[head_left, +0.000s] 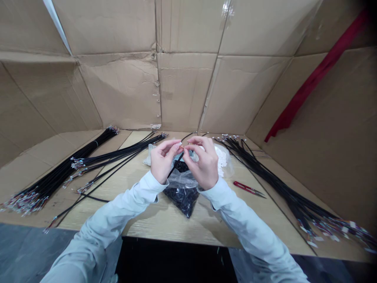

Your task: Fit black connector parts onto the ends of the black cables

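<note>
Tabletop (147, 228): pale, wood-grained. Cardboard back wall (188, 90) along its rear edge, creased into panels; tape (227, 8) glints high on a seam. Left wall (35, 102) and right wall (330, 153) also cardboard, angled. Red strip (315, 84) slants down right wall toward tabletop's rear right corner. Floor (26, 245) grey, seen past front left corner. Black area (176, 263) below front edge, unidentified. Light diffuse.

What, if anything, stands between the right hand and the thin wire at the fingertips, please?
Nothing visible does: the right hand and left hand are both at the thin wire; the bag of black pieces lies below.
</note>
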`<state>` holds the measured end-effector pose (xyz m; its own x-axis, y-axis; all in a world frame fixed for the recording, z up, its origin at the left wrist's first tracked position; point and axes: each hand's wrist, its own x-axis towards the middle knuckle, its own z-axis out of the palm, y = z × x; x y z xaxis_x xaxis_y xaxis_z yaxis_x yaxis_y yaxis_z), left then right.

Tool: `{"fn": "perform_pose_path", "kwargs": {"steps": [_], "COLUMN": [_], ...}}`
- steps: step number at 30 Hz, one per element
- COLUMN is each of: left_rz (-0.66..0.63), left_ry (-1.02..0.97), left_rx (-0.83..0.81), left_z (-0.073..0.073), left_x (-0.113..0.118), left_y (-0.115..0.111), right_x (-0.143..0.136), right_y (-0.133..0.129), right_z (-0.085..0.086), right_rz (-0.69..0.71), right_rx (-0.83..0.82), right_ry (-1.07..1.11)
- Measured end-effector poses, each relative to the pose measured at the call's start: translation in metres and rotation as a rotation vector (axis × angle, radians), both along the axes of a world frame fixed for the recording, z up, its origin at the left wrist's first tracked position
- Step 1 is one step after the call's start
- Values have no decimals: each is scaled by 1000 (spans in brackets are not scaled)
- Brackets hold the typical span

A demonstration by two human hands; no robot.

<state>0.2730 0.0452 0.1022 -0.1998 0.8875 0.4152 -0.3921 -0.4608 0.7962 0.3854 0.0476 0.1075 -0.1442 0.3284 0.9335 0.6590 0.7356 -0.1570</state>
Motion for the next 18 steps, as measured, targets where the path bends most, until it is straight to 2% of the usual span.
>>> {"fn": "perform_pose_path", "kwargs": {"steps": [12,18], "left_rz": [140,77], "left_ry": [206,164], "left_rx": [106,82], "left_z": [-6,-3], "left_x": [-2,-4], "left_y": [1,4], "right_x": [-4,-6], "right_y": [1,0], "right_z": [-8,-6], "right_rz": [117,119], "right_rx": [25,19], "right_ry": [-27,-12]}}
